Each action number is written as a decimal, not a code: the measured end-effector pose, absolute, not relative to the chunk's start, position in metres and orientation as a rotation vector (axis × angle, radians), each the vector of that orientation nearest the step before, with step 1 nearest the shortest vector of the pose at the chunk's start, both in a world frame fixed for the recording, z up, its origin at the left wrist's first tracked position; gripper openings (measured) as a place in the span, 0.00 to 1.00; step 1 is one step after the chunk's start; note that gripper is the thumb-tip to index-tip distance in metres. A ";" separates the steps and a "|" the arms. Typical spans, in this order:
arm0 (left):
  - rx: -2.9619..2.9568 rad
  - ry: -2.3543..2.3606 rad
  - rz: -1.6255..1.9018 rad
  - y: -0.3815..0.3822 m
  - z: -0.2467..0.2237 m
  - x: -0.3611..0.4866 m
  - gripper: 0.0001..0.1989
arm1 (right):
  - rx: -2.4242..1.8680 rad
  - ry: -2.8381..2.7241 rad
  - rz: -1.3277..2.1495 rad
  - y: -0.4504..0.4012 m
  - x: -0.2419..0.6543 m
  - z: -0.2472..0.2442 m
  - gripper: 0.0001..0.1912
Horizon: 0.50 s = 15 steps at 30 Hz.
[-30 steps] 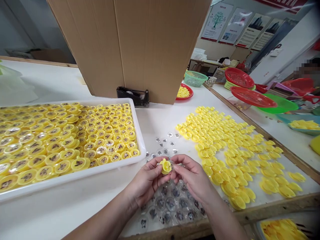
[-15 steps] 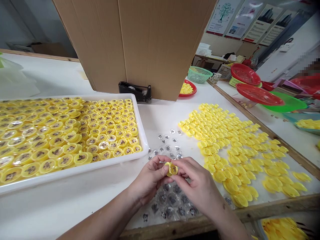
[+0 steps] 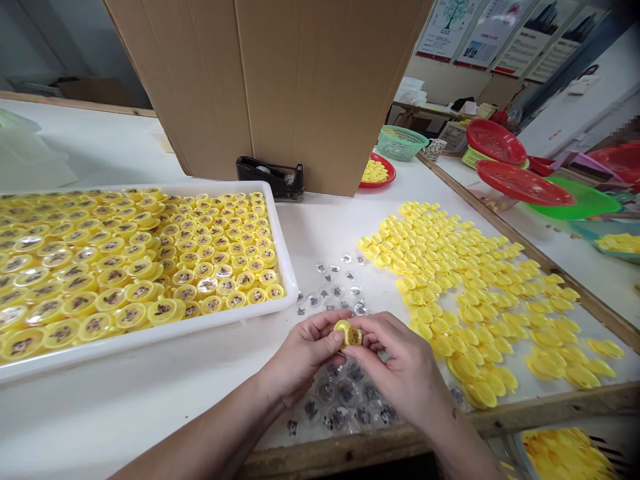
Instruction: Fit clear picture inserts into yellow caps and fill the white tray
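Between my left hand (image 3: 305,353) and my right hand (image 3: 400,367) I pinch a small round yellow plastic cap (image 3: 348,334) with a printed animal face on it. The fingertips of both hands touch it and hide part of its rim. Under my hands lies a scatter of clear plastic blister domes (image 3: 345,397) with dark printed discs inside. Further loose clear pieces (image 3: 333,290) sit just beyond my fingers. To the right spreads a layer of empty yellow cup-shaped parts (image 3: 460,293), close to my right hand.
A white plastic tray (image 3: 150,340) packed with assembled yellow caps stands at left. Behind it rise a large cardboard box (image 3: 250,87) and a black tape dispenser (image 3: 270,179). Red plates (image 3: 523,183), a green basket (image 3: 397,143) and a green tray (image 3: 575,203) lie at back right.
My hands have come closer together around the yellow cap, which has turned so its printed face shows. The view has tilted slightly, shifting the table upward in the picture.
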<state>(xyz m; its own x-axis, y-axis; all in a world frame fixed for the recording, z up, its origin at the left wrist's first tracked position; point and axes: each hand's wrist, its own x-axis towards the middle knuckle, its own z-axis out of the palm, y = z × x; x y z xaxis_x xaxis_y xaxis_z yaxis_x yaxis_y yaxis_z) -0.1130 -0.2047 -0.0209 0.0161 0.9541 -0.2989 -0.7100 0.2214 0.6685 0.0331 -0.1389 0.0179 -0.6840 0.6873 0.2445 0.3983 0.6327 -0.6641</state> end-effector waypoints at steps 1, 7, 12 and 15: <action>0.350 0.809 1.341 -0.205 -0.020 -0.113 0.20 | -0.847 -2.371 0.778 -0.139 0.033 0.017 0.10; 0.277 0.760 1.366 -0.207 -0.017 -0.109 0.23 | -0.824 -2.367 0.608 -0.142 0.035 0.016 0.10; 0.346 0.753 1.381 -0.209 -0.015 -0.108 0.22 | -0.756 -2.374 0.435 -0.146 0.033 0.016 0.10; 0.459 0.756 1.380 -0.209 -0.015 -0.110 0.22 | -0.737 -2.384 0.325 -0.150 0.029 0.011 0.11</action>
<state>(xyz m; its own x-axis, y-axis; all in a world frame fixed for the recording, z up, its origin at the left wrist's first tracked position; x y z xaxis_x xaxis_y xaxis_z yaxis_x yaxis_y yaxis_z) -0.1095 -0.2087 -0.0149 0.0157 0.9780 -0.2081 -0.7017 0.1590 0.6945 0.0291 -0.1502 0.0113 -0.6553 0.5780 0.4863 0.4268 0.8145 -0.3930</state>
